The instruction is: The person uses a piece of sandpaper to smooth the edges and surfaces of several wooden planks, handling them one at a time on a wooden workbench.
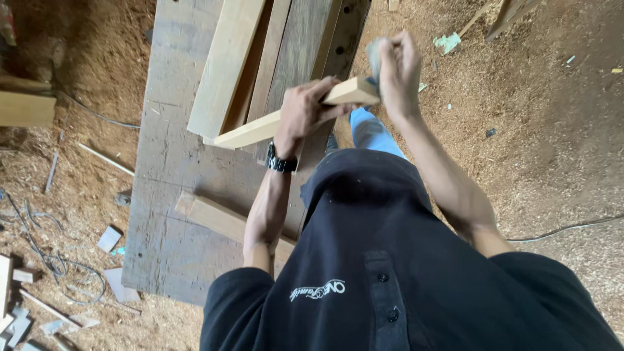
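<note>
Wooden batten [260, 128] gripped over grey workbench [169, 162] — sawdust floor [552, 143] all round

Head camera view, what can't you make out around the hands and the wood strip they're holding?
- What the right hand grips: a greyish pad or block, mostly hidden by the fingers.
- The near end of the wood strip: covered by the right hand.
- The left hand palm and grip: hidden behind its own back.
- Lower end of the loose plank on the workbench: hidden by the left arm.
</note>
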